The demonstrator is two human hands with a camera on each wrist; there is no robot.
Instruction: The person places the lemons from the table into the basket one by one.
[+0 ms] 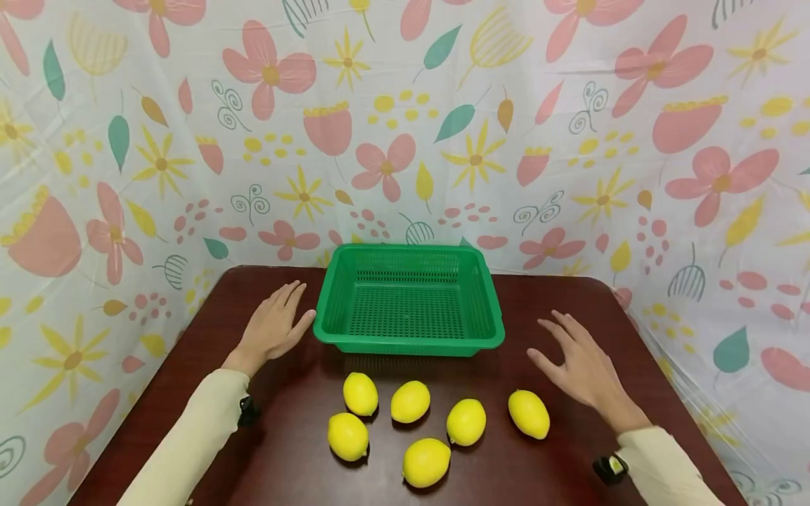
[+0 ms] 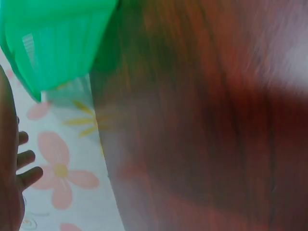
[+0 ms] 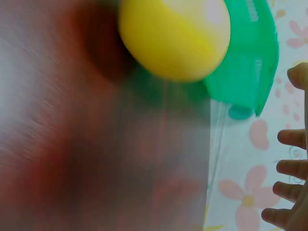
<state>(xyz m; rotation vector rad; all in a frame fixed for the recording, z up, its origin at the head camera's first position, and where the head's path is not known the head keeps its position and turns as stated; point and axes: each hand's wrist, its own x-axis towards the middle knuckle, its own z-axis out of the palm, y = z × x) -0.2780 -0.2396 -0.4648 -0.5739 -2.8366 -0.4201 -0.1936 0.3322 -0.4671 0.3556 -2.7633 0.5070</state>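
Note:
A green plastic basket (image 1: 405, 344) with slotted walls stands toward the back of the table, and its inside shows no contents. My left hand (image 1: 272, 327) is beside the basket's left end, fingers extended, thumb close to the rim. On the other side, my right hand (image 1: 582, 365) hovers apart from the basket with its fingers spread and holding nothing. The lemon (image 1: 529, 414) at the far right lies nearest to that hand; it looms large in the right wrist view. Several other lemons, among them one at the front (image 1: 427, 463), lie in a loose group before the basket.
The dark red-brown table (image 1: 285, 436) has rounded back corners. A white curtain with printed flowers (image 1: 405, 105) hangs behind it and along both sides. Dark bands with small devices sit on both wrists, over cream sleeves (image 1: 190, 436).

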